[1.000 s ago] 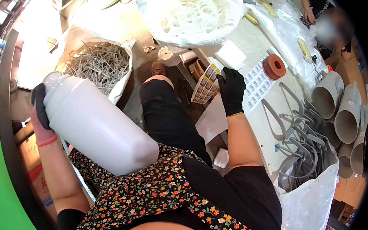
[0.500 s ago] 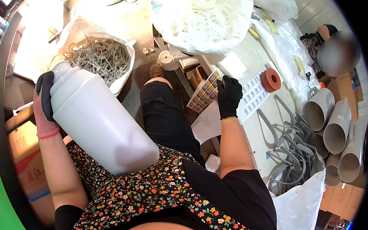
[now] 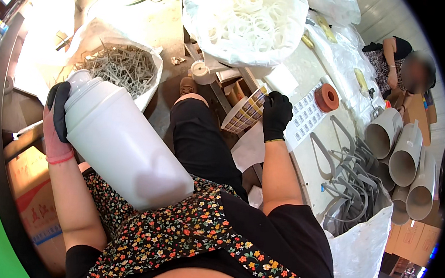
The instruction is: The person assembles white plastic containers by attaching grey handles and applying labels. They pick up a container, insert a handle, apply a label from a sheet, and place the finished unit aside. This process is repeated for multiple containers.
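Observation:
A pale grey plastic canister [image 3: 124, 142] with a narrower neck lies slanted across my lap, its base against my flowered apron. My left hand [image 3: 57, 113], in a pink and black glove, grips it at the neck end on the left. My right hand [image 3: 277, 116], in a black glove, has its fingers closed at the edge of a yellow and dark sticker sheet [image 3: 244, 114], which hangs bent off the table's side. The fingertips are partly hidden. Right of that hand lies a white label sheet [image 3: 306, 115], a reddish-brown tape roll [image 3: 327, 98] on its corner.
Grey curved handles [image 3: 351, 179] fill a bag on the right, near several grey tubes [image 3: 405, 158]. A bag of white rings [image 3: 245, 22] stands ahead; a sack of metal rods [image 3: 118, 71] is at left. A co-worker [image 3: 387, 64] sits at the far right.
The canister and my left hand have shifted slightly right and down. The sticker sheet's lower end has swung left and curved more. The co-worker's arms have come into view.

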`<action>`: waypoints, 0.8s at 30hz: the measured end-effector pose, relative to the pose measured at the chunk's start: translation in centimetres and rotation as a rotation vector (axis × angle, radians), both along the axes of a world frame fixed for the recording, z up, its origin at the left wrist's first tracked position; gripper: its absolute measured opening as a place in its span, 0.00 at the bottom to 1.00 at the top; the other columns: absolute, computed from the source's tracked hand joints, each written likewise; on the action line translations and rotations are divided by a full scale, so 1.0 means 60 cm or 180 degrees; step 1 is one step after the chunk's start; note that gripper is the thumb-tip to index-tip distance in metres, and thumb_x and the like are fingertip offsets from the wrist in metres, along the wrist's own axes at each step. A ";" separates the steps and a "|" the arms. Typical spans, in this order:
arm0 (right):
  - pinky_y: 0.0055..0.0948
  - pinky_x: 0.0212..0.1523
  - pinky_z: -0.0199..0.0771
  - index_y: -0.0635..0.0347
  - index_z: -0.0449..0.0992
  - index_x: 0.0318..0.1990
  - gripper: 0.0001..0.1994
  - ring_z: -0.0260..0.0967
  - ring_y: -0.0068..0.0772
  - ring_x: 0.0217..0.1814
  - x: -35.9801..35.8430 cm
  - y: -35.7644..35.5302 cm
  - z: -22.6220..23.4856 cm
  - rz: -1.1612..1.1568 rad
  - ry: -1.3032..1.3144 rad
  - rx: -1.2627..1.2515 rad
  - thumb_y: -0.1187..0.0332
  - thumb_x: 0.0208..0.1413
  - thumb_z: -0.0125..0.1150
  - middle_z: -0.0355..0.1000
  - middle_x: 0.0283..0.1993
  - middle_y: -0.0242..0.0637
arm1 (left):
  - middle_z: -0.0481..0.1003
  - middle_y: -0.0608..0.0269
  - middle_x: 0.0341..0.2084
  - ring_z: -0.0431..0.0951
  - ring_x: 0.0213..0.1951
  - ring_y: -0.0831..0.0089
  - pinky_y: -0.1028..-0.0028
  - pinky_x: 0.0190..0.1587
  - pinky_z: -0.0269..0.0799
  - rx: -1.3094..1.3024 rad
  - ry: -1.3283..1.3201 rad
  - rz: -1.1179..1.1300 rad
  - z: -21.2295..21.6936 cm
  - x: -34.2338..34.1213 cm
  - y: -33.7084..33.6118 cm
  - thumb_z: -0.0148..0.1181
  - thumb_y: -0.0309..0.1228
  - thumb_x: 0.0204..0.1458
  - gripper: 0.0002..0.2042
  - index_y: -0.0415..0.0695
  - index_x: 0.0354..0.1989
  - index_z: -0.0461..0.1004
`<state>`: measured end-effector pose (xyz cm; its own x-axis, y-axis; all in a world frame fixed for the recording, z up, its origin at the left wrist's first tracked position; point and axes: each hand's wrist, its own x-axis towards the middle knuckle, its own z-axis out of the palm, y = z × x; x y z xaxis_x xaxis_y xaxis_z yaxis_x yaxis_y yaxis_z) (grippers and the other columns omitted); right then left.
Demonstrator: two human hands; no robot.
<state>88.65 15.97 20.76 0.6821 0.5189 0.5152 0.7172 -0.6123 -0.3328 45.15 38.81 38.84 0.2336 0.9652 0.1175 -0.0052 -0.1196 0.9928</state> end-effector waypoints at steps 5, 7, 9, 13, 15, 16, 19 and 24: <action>0.43 0.42 0.68 0.53 0.77 0.31 0.05 0.70 0.47 0.38 -0.027 -0.001 0.010 0.0767 -0.0337 0.0092 0.68 0.46 0.66 0.73 0.32 0.39 | 0.75 0.69 0.34 0.73 0.34 0.80 0.79 0.38 0.70 -0.0140 -0.0266 0.0275 -0.011 -0.015 0.006 0.57 0.32 0.59 0.10 0.40 0.44 0.76; 0.40 0.40 0.71 0.61 0.76 0.33 0.06 0.72 0.46 0.36 -0.072 0.001 0.059 0.1438 0.0609 0.0345 0.71 0.48 0.63 0.75 0.33 0.43 | 0.76 0.68 0.39 0.74 0.41 0.81 0.81 0.45 0.69 0.0275 -0.0104 -0.0096 -0.001 -0.011 0.009 0.57 0.30 0.58 0.12 0.39 0.48 0.76; 0.30 0.37 0.72 0.64 0.75 0.40 0.08 0.73 0.35 0.34 -0.129 0.015 0.108 0.1742 0.1477 0.0728 0.73 0.52 0.62 0.75 0.33 0.40 | 0.76 0.68 0.44 0.72 0.44 0.82 0.82 0.49 0.67 0.0184 -0.0233 -0.0148 0.028 0.018 -0.014 0.58 0.29 0.57 0.15 0.39 0.51 0.75; 0.21 0.42 0.71 0.64 0.73 0.43 0.10 0.70 0.21 0.40 -0.255 0.043 0.227 0.2571 0.3382 0.1386 0.82 0.53 0.60 0.73 0.39 0.32 | 0.76 0.66 0.45 0.72 0.46 0.81 0.81 0.51 0.66 0.0571 0.0065 -0.0325 0.046 0.035 -0.028 0.56 0.31 0.59 0.15 0.39 0.52 0.75; 0.20 0.42 0.71 0.64 0.73 0.42 0.10 0.70 0.21 0.40 -0.289 0.047 0.267 0.3077 0.3395 0.1300 0.83 0.52 0.60 0.73 0.39 0.32 | 0.75 0.65 0.48 0.71 0.49 0.79 0.79 0.53 0.65 0.0681 0.0178 -0.0412 0.049 0.027 -0.026 0.57 0.32 0.58 0.17 0.40 0.54 0.74; 0.20 0.42 0.71 0.64 0.73 0.42 0.11 0.70 0.21 0.40 -0.304 0.048 0.289 0.3308 0.3393 0.1261 0.84 0.52 0.60 0.73 0.39 0.32 | 0.75 0.64 0.49 0.71 0.51 0.77 0.77 0.55 0.65 0.0809 0.0255 -0.0451 0.054 0.023 -0.025 0.59 0.33 0.56 0.19 0.40 0.55 0.73; 0.22 0.41 0.72 0.65 0.72 0.42 0.09 0.71 0.22 0.39 -0.341 0.052 0.336 0.3449 0.4175 0.1277 0.82 0.53 0.60 0.74 0.38 0.35 | 0.76 0.63 0.47 0.74 0.47 0.75 0.76 0.53 0.67 0.1517 0.0584 -0.0424 0.063 0.025 -0.035 0.53 0.30 0.58 0.16 0.42 0.53 0.74; 0.25 0.35 0.72 0.65 0.71 0.42 0.08 0.70 0.26 0.32 -0.377 0.072 0.325 0.3270 0.5702 0.1372 0.79 0.55 0.57 0.73 0.35 0.38 | 0.76 0.59 0.47 0.75 0.49 0.66 0.72 0.55 0.67 0.2353 0.1074 -0.0188 0.071 0.023 -0.049 0.49 0.28 0.58 0.16 0.45 0.54 0.73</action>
<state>66.04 20.31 40.28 0.0657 0.9961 -0.0582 -0.5200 -0.0156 -0.8540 46.54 35.86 43.08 0.4184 0.6507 0.6336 0.2531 -0.7535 0.6067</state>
